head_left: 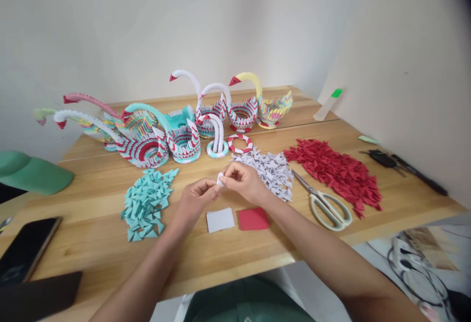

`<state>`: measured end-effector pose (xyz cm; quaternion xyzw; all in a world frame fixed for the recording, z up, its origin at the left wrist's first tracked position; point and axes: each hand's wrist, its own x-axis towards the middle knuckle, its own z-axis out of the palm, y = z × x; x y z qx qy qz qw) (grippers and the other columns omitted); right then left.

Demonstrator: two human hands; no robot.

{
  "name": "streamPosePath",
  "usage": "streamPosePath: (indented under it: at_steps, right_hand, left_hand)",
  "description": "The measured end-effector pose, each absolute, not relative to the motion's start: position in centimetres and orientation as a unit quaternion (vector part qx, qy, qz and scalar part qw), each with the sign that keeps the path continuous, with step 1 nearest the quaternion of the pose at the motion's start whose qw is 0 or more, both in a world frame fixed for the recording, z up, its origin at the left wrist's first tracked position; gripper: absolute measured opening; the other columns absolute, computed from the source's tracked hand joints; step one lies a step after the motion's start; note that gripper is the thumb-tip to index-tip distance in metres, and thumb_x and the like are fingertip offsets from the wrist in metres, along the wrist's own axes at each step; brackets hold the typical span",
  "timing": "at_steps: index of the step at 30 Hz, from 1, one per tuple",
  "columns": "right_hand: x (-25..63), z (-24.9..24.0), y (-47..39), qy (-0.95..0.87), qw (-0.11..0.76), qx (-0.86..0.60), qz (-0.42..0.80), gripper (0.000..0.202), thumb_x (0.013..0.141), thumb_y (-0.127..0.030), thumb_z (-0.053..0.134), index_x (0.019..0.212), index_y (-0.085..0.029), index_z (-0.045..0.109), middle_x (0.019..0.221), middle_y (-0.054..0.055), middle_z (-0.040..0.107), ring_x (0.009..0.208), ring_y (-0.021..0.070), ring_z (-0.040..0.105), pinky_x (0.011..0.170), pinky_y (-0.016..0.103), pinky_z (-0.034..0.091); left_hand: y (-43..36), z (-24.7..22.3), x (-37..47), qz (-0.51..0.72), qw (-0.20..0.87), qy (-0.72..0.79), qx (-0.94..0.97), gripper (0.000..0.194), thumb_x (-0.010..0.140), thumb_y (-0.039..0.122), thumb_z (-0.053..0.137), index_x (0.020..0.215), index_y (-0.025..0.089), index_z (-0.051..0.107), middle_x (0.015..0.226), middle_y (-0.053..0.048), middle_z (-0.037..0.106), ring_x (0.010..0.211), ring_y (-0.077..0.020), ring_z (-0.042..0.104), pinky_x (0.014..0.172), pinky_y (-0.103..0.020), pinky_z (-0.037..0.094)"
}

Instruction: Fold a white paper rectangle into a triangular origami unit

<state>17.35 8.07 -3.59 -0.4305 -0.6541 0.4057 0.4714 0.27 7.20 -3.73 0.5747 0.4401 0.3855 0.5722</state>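
Between the fingertips of both hands is a small folded white paper piece, held above the middle of the table. My left hand pinches its lower left side, and my right hand grips it from the right. Just below the hands lie a stack of white paper slips and a stack of red paper slips. Behind my right hand spreads a heap of white folded paper triangles. A heap of teal folded triangles is left of my left hand.
Several paper swans stand along the back, with a red-and-white paper ring before them. Right lie scissors, red folded triangles, keys and a glue bottle. Left are a phone and a green object.
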Motion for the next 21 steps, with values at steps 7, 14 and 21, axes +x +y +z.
streamPosePath:
  at_steps: [7,14,21]
  right_hand:
    - [17.03,-3.62,8.11,-0.617,0.467,-0.414,0.480,0.022,0.076,-0.033,0.064,0.090,-0.018,0.056,0.069,-0.003,0.054,0.062,0.0100,0.049,0.058,0.022,0.040]
    - [17.24,-3.23,7.79,-0.651,0.417,-0.447,0.450,0.025,0.082,-0.036,0.058,0.067,-0.016,0.056,0.058,-0.005,0.046,0.055,0.0085,0.039,0.051,0.021,0.031]
    - [17.69,-2.89,8.28,-0.572,0.486,-0.425,0.506,0.040,0.088,-0.049,0.045,0.075,-0.016,0.062,0.067,0.000,0.056,0.062,0.0118,0.053,0.061,0.024,0.042]
  left_hand:
    - [7.18,-3.70,0.22,0.407,0.542,0.446,0.585,0.019,0.076,0.033,0.062,0.069,0.015,0.061,0.064,0.001,0.057,0.062,-0.0115,0.049,0.061,-0.022,0.039]
    - [6.77,-3.91,0.66,0.397,0.525,0.442,0.610,0.018,0.077,0.030,0.060,0.068,0.015,0.061,0.064,0.001,0.057,0.062,-0.0116,0.050,0.061,-0.021,0.039]
    - [6.82,-3.58,0.42,0.433,0.499,0.459,0.594,0.019,0.078,0.031,0.061,0.068,0.015,0.063,0.063,0.001,0.057,0.061,-0.0110,0.049,0.060,-0.021,0.038]
